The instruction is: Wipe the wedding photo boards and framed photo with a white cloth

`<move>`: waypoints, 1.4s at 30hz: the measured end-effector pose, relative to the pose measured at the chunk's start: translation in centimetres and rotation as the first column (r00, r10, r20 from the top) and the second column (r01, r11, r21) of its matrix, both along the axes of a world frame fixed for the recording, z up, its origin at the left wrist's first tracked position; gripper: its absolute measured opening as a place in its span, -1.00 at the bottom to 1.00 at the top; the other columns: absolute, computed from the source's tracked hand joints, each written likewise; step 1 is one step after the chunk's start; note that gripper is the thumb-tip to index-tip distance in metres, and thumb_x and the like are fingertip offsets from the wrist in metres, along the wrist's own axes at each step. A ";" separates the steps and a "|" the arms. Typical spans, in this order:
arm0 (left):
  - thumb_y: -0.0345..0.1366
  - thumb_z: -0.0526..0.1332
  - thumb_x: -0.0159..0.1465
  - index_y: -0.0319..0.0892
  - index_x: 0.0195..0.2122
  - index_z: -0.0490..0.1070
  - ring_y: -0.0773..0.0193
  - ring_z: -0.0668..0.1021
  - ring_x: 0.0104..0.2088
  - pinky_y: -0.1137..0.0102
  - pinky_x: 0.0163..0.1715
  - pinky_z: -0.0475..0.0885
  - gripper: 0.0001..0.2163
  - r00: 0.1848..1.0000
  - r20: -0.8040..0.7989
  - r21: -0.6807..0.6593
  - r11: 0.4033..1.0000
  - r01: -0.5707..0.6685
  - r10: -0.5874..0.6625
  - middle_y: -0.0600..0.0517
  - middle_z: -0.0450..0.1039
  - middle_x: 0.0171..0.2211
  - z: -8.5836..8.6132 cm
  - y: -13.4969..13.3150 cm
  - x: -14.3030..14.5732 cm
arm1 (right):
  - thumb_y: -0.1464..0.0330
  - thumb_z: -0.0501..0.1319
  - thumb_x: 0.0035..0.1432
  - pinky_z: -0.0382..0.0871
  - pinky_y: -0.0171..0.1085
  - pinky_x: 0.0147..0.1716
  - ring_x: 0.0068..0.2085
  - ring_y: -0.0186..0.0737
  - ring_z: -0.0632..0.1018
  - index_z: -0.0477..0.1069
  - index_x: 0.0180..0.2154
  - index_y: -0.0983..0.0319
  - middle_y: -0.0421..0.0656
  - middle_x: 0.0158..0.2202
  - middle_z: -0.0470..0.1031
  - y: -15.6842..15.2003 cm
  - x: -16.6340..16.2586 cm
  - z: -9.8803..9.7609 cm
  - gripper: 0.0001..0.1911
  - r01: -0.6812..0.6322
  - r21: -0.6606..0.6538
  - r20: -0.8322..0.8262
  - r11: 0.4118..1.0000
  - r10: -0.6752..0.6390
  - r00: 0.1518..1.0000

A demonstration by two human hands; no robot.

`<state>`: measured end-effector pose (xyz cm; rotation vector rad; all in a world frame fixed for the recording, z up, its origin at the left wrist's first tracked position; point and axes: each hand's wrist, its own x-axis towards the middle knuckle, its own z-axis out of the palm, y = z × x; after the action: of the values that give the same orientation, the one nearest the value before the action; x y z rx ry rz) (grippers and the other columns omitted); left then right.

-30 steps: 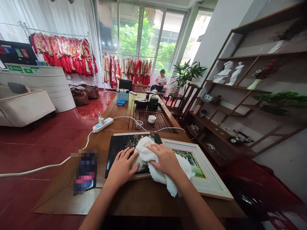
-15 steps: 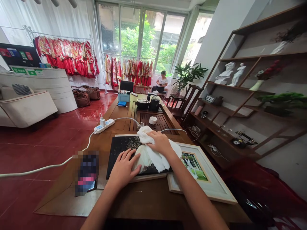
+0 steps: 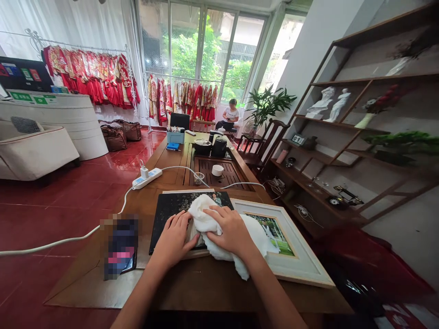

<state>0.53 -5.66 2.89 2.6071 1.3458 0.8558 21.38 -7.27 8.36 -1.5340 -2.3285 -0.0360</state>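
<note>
A dark photo panel (image 3: pixel 171 205) with a light-edged back lies flat on the wooden table. My right hand (image 3: pixel 231 230) presses a bunched white cloth (image 3: pixel 203 212) onto it, fingers curled over the fabric. The rest of the cloth trails under my wrist, over the panel's right part and onto a white-framed picture (image 3: pixel 308 260) beside it. My left hand (image 3: pixel 175 240) rests on the panel with fingers stretched out, its fingertips close to the cloth. Much of the photo is hidden beneath the hands and cloth.
A phone (image 3: pixel 121 249) lies at left on the table. Behind the panel are a power strip (image 3: pixel 147 178) with cables, a glass (image 3: pixel 198 178), and a white cup (image 3: pixel 217 170) on the tea tray (image 3: pixel 236 176). A person (image 3: pixel 230 114) sits at the far end.
My right hand has drawn the cloth toward me, uncovering the panel's upper right part, where a figure shows. Loose cloth now hangs past the near edge. My left hand stays on the panel.
</note>
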 end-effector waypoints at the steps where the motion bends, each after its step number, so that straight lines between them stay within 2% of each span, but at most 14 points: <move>1: -0.15 0.12 0.27 -0.15 0.17 0.12 0.07 0.30 0.21 0.09 0.18 0.20 -0.54 1.000 0.020 -0.001 1.000 0.002 -0.002 -0.11 0.32 0.14 -0.1 0.1 -0.1 | 0.20 0.24 0.04 0.22 -0.05 0.00 0.03 0.02 0.36 0.27 0.16 0.05 -0.14 0.14 0.35 0.0 -0.1 0.1 -0.39 -0.003 0.001 -0.028 1.000 0.003 1.000; 5: -0.16 0.15 0.25 -0.16 0.21 0.05 0.05 0.34 0.18 0.08 0.15 0.25 -0.47 0.993 0.120 -0.032 0.999 0.017 -0.013 -0.15 0.30 0.15 -0.6 0.4 -0.4 | 0.11 0.22 0.08 0.16 -0.03 0.11 0.14 0.02 0.30 0.19 0.21 0.10 -0.09 0.19 0.27 -0.3 -0.4 0.5 -0.33 -0.089 0.000 -0.198 0.996 0.087 0.976; 9: -0.23 0.15 0.24 -0.15 0.22 0.06 0.04 0.37 0.16 0.09 0.12 0.29 -0.47 0.965 0.259 -0.104 0.993 0.053 -0.025 -0.16 0.30 0.15 -0.6 0.6 -0.6 | 0.11 0.15 0.19 0.04 -0.08 0.22 0.24 -0.08 0.19 0.09 0.25 0.10 -0.11 0.26 0.17 -0.7 -0.9 0.9 -0.35 -0.179 -0.049 -0.428 0.983 0.141 0.893; 14: -0.25 0.02 0.30 -0.12 0.25 0.08 0.06 0.26 0.24 0.03 0.21 0.17 -0.53 0.909 0.417 -0.203 0.976 0.076 0.016 -0.13 0.20 0.23 -0.4 1.0 -0.9 | 0.07 0.02 0.28 -0.01 -0.10 0.25 0.25 -0.14 0.20 0.16 0.22 0.13 -0.11 0.25 0.20 -0.3 -2.8 1.0 -0.46 -0.201 -0.193 -0.686 0.960 0.015 0.728; 16: -0.24 -0.02 0.32 -0.08 0.27 0.06 0.07 0.16 0.30 0.01 0.26 0.07 -0.53 0.870 0.490 -0.219 0.973 0.067 0.051 -0.09 0.11 0.29 -0.3 1.3 -1.1 | 0.09 -0.04 0.32 0.07 -0.11 0.22 0.23 -0.16 0.24 0.18 0.20 0.13 -0.11 0.22 0.24 0.0 -3.6 0.9 -0.49 -0.217 -0.239 -0.752 0.946 -0.039 0.658; 18: -0.23 -0.06 0.34 -0.06 0.29 0.02 0.06 0.05 0.33 -0.01 0.29 -0.02 -0.52 0.829 0.539 -0.247 0.969 -0.015 0.150 -0.06 -0.01 0.34 -0.1 1.4 -1.2 | 0.13 -0.11 0.34 0.21 -0.13 0.14 0.19 -0.17 0.31 0.18 0.20 0.11 -0.12 0.20 0.28 0.2 -3.8 0.8 -0.52 -0.239 -0.256 -0.781 0.936 -0.055 0.622; 20: -0.21 -0.09 0.35 -0.06 0.32 -0.04 0.04 -0.01 0.35 -0.03 0.29 -0.05 -0.50 0.787 0.555 -0.277 0.952 -0.132 0.270 -0.06 -0.13 0.37 0.3 1.2 -1.3 | 0.15 -0.12 0.34 0.27 -0.15 0.08 0.16 -0.17 0.35 0.21 0.19 0.11 -0.11 0.19 0.29 0.4 -3.3 0.6 -0.54 -0.200 -0.219 -0.774 0.955 -0.045 0.631; 23: -0.17 -0.07 0.36 -0.03 0.35 -0.17 0.01 -0.03 0.35 -0.08 0.28 -0.05 -0.46 0.756 0.548 -0.258 0.932 -0.255 0.358 -0.09 -0.18 0.38 1.5 0.1 -1.1 | 0.14 -0.06 0.30 0.20 -0.10 0.14 0.20 -0.11 0.29 0.30 0.12 0.14 -0.07 0.21 0.24 0.3 -1.1 -0.2 -0.55 0.029 -0.049 -0.648 0.998 -0.054 0.760; 26: -0.09 0.01 0.33 0.01 0.34 -0.20 -0.02 -0.02 0.34 -0.10 0.25 0.00 -0.40 0.789 0.472 -0.226 0.919 -0.323 0.393 -0.11 -0.15 0.36 2.8 -1.4 -0.4 | 0.14 -0.02 0.28 0.10 0.05 0.16 0.22 0.02 0.23 0.33 0.10 0.14 -0.03 0.23 0.19 0.0 1.6 -1.9 -0.56 0.342 0.105 -0.412 0.934 -0.273 0.870; 29: 0.03 0.12 0.24 0.00 0.32 -0.11 -0.12 0.07 0.31 -0.14 0.18 0.13 -0.32 0.844 0.340 -0.248 0.905 -0.345 0.415 -0.18 -0.10 0.33 3.5 -2.0 0.7 | 0.13 -0.05 0.28 0.14 0.13 0.11 0.19 0.09 0.26 0.30 0.12 0.14 0.01 0.20 0.23 -0.5 3.5 -4.1 -0.53 0.513 0.092 -0.256 0.854 -0.477 0.841; 32: 0.07 0.19 0.17 -0.08 0.32 -0.13 -0.16 0.07 0.31 -0.11 0.18 0.15 -0.22 0.875 0.292 -0.219 0.917 -0.333 0.387 -0.25 -0.12 0.32 3.6 -1.3 1.8 | 0.12 -0.08 0.30 0.22 0.04 0.10 0.19 0.02 0.28 0.24 0.17 0.17 0.01 0.17 0.26 -0.7 4.2 -5.9 -0.50 0.487 0.020 -0.246 0.873 -0.467 0.849; 35: -0.01 0.23 0.15 -0.12 0.31 -0.13 -0.10 0.05 0.32 -0.05 0.21 0.13 -0.21 0.927 0.261 -0.172 0.958 -0.230 0.269 -0.24 -0.09 0.31 3.7 0.6 2.2 | 0.13 -0.10 0.32 0.24 -0.03 0.12 0.21 -0.05 0.27 0.22 0.18 0.19 0.00 0.18 0.24 -0.6 4.3 -7.0 -0.50 0.411 0.006 -0.284 0.912 -0.393 0.875; 38: -0.15 0.26 0.12 -0.13 0.29 -0.06 -0.04 0.07 0.32 0.02 0.23 0.11 -0.25 0.978 0.183 -0.165 0.984 -0.068 0.098 -0.22 -0.01 0.30 4.4 2.9 1.5 | 0.16 -0.14 0.34 0.23 -0.04 0.13 0.21 -0.06 0.25 0.22 0.18 0.20 -0.01 0.21 0.21 -0.6 4.2 -7.3 -0.51 0.406 0.029 -0.287 0.913 -0.381 0.879; 42: -0.30 0.24 0.10 -0.05 0.26 0.06 0.00 0.14 0.30 0.06 0.20 0.17 -0.32 0.997 0.047 -0.209 0.976 0.064 -0.055 -0.14 0.04 0.31 5.9 5.5 -0.5 | 0.22 -0.15 0.35 0.20 -0.03 0.14 0.23 -0.07 0.23 0.19 0.21 0.14 -0.09 0.28 0.11 -1.0 3.9 -7.0 -0.53 0.395 0.091 -0.208 0.914 -0.370 0.905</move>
<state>0.05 -0.15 8.83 2.4413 1.2654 0.7115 25.29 -8.27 1.40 -1.8180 -1.8140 -0.1337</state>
